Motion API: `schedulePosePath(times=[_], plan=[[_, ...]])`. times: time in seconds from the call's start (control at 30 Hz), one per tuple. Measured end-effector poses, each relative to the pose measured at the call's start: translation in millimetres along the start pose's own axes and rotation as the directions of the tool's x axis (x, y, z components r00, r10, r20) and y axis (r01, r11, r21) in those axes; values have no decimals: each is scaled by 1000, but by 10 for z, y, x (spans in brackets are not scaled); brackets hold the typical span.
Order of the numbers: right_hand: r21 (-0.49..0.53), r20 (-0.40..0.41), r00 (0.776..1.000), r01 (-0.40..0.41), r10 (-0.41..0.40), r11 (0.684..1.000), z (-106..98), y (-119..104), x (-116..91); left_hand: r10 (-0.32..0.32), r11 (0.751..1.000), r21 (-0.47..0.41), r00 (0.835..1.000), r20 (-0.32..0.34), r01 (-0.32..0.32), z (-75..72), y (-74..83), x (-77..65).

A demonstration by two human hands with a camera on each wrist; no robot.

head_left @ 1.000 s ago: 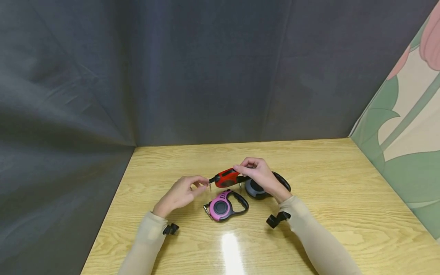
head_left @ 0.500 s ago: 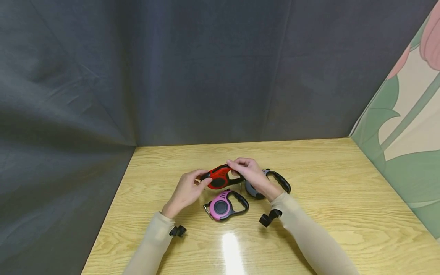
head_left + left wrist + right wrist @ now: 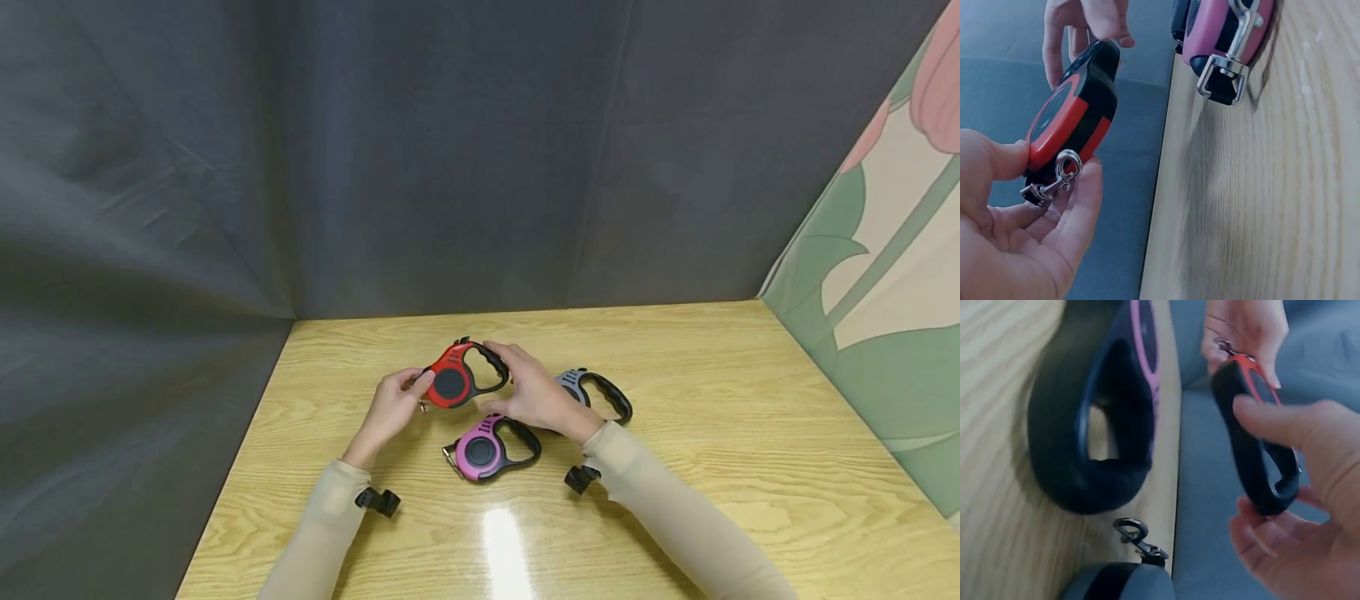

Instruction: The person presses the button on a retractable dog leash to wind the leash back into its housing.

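Note:
A red and black retractable dog leash (image 3: 450, 383) is raised over the table, its round face toward the head camera. My left hand (image 3: 396, 404) pinches its body by the clip end, thumb on the face, fingers behind. The metal clip (image 3: 1063, 175) hangs loose there in the left wrist view. My right hand (image 3: 528, 387) is at the black handle (image 3: 1241, 437), fingertips at its end and thumb spread apart; the contact is partly hidden. Below lies a pink leash (image 3: 480, 452). A grey leash (image 3: 573, 382) lies partly hidden behind my right hand.
The wooden table (image 3: 675, 483) carries the pink and grey leashes close under my hands. A dark curtain (image 3: 450, 167) stands along the back and left side. A flower-patterned panel (image 3: 885, 292) borders the right.
The red leash has moved left and turned so its round face shows. My left hand has gone from the clip to the body, and my right fingers have loosened and spread at the handle.

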State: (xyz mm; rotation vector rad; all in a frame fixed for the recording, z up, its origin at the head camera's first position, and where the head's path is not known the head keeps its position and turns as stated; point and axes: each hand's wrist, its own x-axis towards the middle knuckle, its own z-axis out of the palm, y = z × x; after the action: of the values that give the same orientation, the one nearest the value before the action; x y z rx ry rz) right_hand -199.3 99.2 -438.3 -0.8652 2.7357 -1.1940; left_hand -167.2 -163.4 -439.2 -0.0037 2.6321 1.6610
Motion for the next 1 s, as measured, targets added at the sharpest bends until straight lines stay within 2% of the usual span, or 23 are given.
schedulePosePath(times=[0.13,0.23,0.33,0.47,0.63,0.73,1.0], plan=[[-43,-41,998,51,-53,998,26,9,32,-18,999,-38,1000,16,18,-4,-25,2],[-39,-43,998,54,-55,998,23,23,64,12,999,-37,1000,3,-12,-3,-33,-10],[-21,-11,999,31,-31,999,15,48,93,39,999,-15,999,-5,-39,-8,-24,-27],[31,34,999,-6,5,999,9,85,148,59,995,83,998,27,-61,-31,-13,-28],[81,84,996,-51,44,995,21,129,219,66,972,217,992,109,-89,-67,-32,-20],[98,125,988,-101,88,990,44,160,259,40,964,255,988,152,-79,-83,-57,-5],[110,239,953,-220,189,969,120,203,396,-34,940,339,977,208,-39,-122,-146,69]])
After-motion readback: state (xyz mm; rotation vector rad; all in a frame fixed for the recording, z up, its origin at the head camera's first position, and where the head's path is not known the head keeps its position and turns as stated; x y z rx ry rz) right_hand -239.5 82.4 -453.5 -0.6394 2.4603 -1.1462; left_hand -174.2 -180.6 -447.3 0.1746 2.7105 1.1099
